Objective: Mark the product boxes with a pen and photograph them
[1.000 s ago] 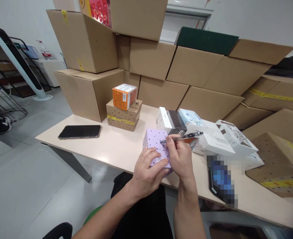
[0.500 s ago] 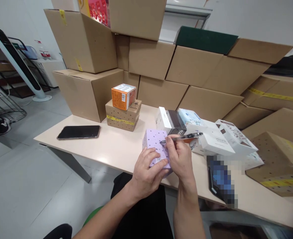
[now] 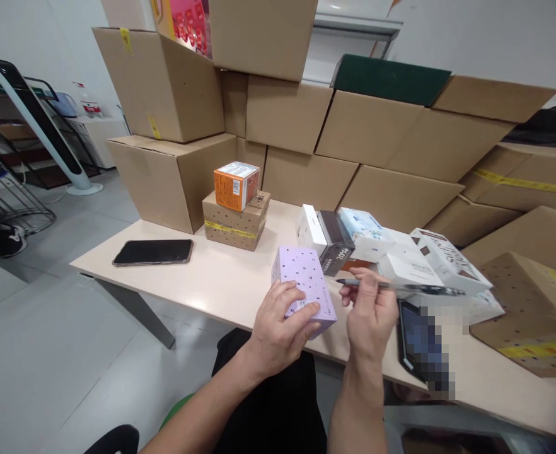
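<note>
A lilac box [image 3: 299, 261] with small dark ring marks lies at the table's front edge. My left hand [image 3: 282, 321] grips it near its close end, thumb and fingers spread over the top and side. To its right, my right hand [image 3: 370, 309] is closed around a pen [image 3: 401, 287], held apart from the box with its tip pointing left. Behind the lilac box stand a narrow white box [image 3: 311, 228] and a dark grey box [image 3: 336, 243] marked 20%.
On the table [image 3: 235, 284] are a black phone [image 3: 152, 251], an orange box [image 3: 235, 187] on a taped cardboard box [image 3: 234, 224], several white boxes [image 3: 408, 268], and a partly blurred tablet [image 3: 417, 340]. Stacked cartons [image 3: 287, 113] wall off the back; a spotted carton [image 3: 538, 309] stands at right.
My right hand has drawn the pen away from the lilac box's top, out to the right. My left hand stays on the box. The view has shifted slightly.
</note>
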Available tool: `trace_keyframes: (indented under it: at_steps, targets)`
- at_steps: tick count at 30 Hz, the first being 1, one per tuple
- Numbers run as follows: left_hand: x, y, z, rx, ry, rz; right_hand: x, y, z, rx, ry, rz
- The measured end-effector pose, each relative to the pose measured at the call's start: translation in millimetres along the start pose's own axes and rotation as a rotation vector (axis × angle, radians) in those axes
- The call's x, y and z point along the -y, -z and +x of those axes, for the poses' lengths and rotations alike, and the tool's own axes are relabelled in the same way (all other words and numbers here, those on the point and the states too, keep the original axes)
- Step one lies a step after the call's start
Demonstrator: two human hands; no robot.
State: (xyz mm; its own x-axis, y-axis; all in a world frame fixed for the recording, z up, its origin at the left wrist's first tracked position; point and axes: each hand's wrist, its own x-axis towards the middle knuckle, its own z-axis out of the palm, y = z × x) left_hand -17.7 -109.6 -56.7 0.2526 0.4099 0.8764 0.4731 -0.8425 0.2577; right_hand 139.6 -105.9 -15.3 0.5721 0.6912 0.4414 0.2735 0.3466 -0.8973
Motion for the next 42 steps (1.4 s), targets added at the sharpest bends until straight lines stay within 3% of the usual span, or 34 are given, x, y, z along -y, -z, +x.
trace_keyframes:
  at_steps: [3, 7, 11, 14, 20, 24, 27, 31, 33, 37, 42]
  targets:
    - [2.5, -0.2, 0.4, 0.006, -0.004, -0.012, -12.4, 29.5, -3.0, 0.057, -0.094, -0.173]
    - [7.9, -4.5, 2.0, 0.004, 0.0, -0.012, -33.4, 57.5, -13.2, 0.28, -0.168, -0.6]
    - [11.3, -8.2, 3.3, 0.002, 0.006, -0.006, -44.8, 55.3, -20.2, 0.457, -0.178, -0.892]
    - [11.3, -8.5, 3.5, 0.005, 0.014, 0.002, -47.3, 43.4, -18.0, 0.499, -0.183, -1.062]
    - [10.9, -7.5, 3.8, 0.0, 0.013, 0.002, -53.5, 42.4, -14.7, 0.378, -0.099, -1.053]
    - [10.9, -7.3, 4.1, 0.0, 0.013, -0.003, -51.8, 74.8, -23.0, 0.041, 0.082, -1.095]
    - [10.2, -7.1, 4.9, -0.005, 0.017, -0.014, -50.7, 104.8, -28.0, -0.171, 0.033, -1.225]
    - [9.3, -7.0, 6.1, -0.007, 0.02, -0.01, -59.0, 131.5, -23.6, -0.072, -0.324, -1.298]
    - [9.3, -7.0, 6.1, -0.006, 0.019, -0.007, -63.7, 134.9, -19.8, -0.044, -0.42, -1.302]
    - [10.0, -6.7, 4.9, -0.006, 0.015, 0.009, -66.1, 129.4, -22.0, -0.117, -0.403, -1.31]
    - [9.6, -6.6, 3.7, 0.004, 0.021, 0.024, -65.6, 128.2, -40.1, -0.113, -0.176, -1.214]
